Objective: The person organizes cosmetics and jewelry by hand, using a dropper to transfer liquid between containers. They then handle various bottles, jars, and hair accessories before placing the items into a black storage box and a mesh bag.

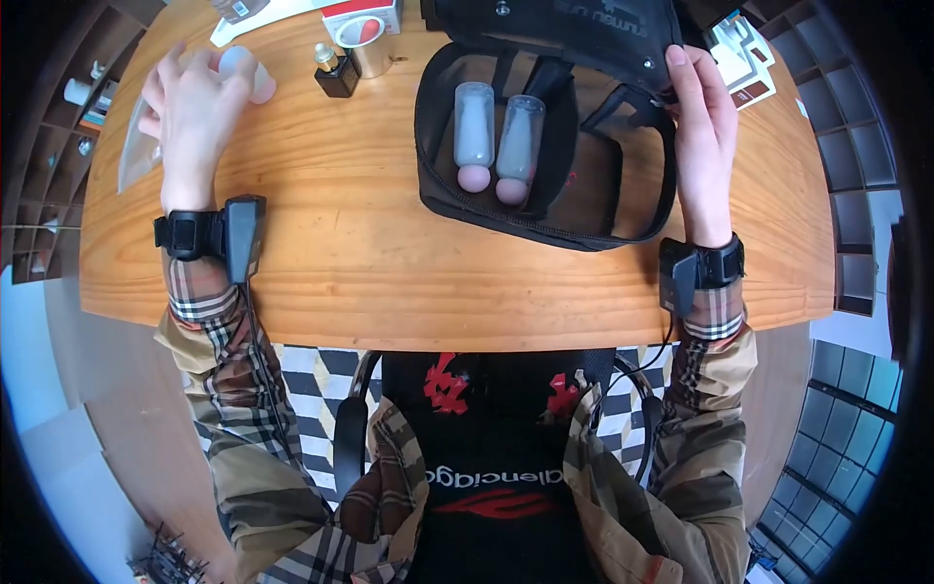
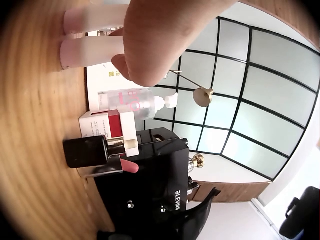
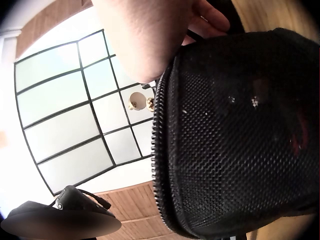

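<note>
Two frosted bottles with pink ends stand side by side in the left wrist view, the nearer bottle (image 2: 90,52) between the thumb and a finger of the left hand (image 2: 165,37). From above, the left hand (image 1: 195,122) partly hides their pale body (image 1: 236,64). An open black bag (image 1: 545,229) holds two clear bottles, one (image 1: 474,127) left of the other (image 1: 520,141), each with a pink ball end. At the bag's back right corner, the right hand (image 1: 708,146) grips the raised lid (image 1: 574,34), thumb on top. The mesh side (image 3: 240,135) fills much of the right wrist view.
Between the left hand and the bag stand a dark dropper bottle (image 1: 337,74) and a cup (image 1: 371,60) with a pink-red item in it. Behind them is a red and white box (image 1: 384,14). White packaging (image 1: 744,63) lies beyond the right hand.
</note>
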A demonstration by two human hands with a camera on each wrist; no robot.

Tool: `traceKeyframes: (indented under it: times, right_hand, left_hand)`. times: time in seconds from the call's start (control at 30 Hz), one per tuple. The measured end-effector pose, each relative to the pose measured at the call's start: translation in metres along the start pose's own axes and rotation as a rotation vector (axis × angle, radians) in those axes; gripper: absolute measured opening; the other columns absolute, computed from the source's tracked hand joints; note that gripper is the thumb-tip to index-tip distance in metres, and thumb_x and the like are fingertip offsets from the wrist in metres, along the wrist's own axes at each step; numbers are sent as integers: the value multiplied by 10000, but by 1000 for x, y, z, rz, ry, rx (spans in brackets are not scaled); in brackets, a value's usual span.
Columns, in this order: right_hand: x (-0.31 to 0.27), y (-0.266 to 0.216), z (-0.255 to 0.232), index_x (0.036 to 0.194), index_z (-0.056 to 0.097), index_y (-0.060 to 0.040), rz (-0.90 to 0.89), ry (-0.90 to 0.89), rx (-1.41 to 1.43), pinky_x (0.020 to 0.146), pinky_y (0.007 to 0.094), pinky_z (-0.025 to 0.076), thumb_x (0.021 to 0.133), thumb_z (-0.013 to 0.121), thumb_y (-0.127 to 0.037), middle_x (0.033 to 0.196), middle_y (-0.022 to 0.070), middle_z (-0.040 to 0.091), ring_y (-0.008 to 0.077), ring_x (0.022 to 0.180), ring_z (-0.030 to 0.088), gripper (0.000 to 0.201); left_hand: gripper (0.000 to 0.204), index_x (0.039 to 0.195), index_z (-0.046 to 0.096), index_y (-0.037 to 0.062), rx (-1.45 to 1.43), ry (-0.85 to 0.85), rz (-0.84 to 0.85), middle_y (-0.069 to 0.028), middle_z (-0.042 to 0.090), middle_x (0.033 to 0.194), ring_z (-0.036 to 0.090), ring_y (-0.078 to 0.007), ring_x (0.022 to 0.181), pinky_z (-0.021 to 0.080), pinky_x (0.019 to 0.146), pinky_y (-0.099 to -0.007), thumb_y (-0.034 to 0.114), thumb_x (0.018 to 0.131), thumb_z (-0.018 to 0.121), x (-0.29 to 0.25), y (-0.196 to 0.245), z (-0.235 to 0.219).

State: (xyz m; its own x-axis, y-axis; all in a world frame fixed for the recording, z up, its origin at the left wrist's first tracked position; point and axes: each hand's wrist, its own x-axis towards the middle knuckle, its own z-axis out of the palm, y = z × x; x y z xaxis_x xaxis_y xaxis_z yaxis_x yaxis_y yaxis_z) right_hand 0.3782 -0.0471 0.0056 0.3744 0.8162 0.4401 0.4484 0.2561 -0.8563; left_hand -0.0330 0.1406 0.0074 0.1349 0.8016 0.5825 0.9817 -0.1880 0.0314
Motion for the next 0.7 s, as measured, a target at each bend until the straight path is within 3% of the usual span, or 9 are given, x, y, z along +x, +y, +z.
traceKeyframes:
  times: [0.3,0.37,0.4,0.47,0.53,0.63,0.7]
  right_hand:
    - [-1,-2,1,1098,681,-82,-24,0,3,732,188,381,1063,598,-327,876,-85,586,11,798,494,261]
    - [0,-6,1,1099,682,-82,24,14,-1,731,188,378,1062,600,-324,876,-86,586,10,801,493,258]
    - [0,-8,1,1100,682,-82,66,33,-8,731,188,375,1061,602,-322,876,-86,585,8,805,493,256]
    - [-1,-7,4,1100,683,-82,66,53,0,731,188,372,1060,602,-318,878,-87,585,7,807,493,253]
    - [-1,-5,2,1100,683,-81,59,73,6,730,187,370,1060,603,-314,879,-87,585,5,810,493,249]
    - [0,-3,2,1099,683,-79,54,55,21,731,187,369,1060,604,-311,885,-90,585,6,807,488,248]
    - [1,-6,1,1103,683,-79,64,-1,68,732,186,364,1060,604,-306,885,-91,584,8,804,481,244]
  left_hand:
    - [578,1208,721,39,-22,76,125,-127,416,1595,191,-381,1520,153,1172,-583,489,850,661,0,9,-9]
    - [433,1205,716,87,-123,306,241,-80,551,1501,394,-348,1398,252,1168,-449,385,894,674,2,16,-18]
    - [433,1205,716,87,-124,303,244,-80,551,1501,394,-348,1398,252,1168,-449,385,894,674,4,19,-25]
    - [321,1145,717,97,-380,449,522,-69,605,1444,479,-330,1316,315,1123,-409,315,911,691,4,28,-42]
    - [269,1101,694,78,-365,464,587,-119,620,1411,523,-312,1277,331,1102,-421,275,917,692,-8,46,-58]
    - [285,1094,649,12,-583,573,781,-196,607,1299,600,-329,1212,431,1004,-418,245,931,664,-20,75,-60]
    - [303,1096,646,8,-619,541,790,-192,599,1288,608,-338,1205,453,978,-425,259,928,673,-36,87,-69]
